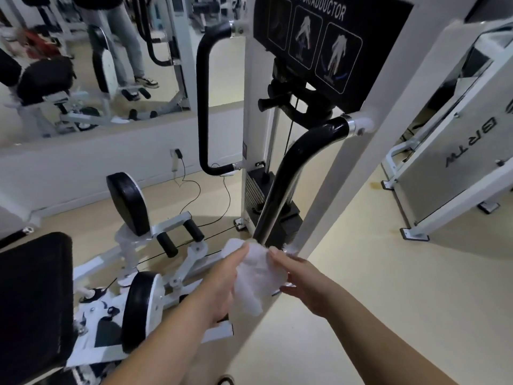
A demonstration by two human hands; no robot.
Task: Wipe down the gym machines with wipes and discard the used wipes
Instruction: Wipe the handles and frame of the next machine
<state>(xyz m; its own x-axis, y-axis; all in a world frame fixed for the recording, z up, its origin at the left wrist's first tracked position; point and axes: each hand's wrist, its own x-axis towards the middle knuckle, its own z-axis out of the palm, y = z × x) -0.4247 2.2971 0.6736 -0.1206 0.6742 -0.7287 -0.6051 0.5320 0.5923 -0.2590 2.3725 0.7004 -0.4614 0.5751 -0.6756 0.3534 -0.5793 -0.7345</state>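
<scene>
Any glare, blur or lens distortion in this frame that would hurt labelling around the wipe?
Head view: the wide lens tilts and bows the white upright. Glare streaks the black handle bar. The wipe is washed out, with few folds readable. The placard looks dim and soft.

Beige floor (361, 273); white wall (83, 168) under wide mirror (155, 90); plugged socket (175, 157).

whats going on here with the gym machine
A person holds a crumpled white wipe in both hands: the left hand grips one side and the right hand pinches the other. The wipe is at the lower end of the curved black handle bar on the white abductor/adductor machine. It has not yet been discarded.
</scene>
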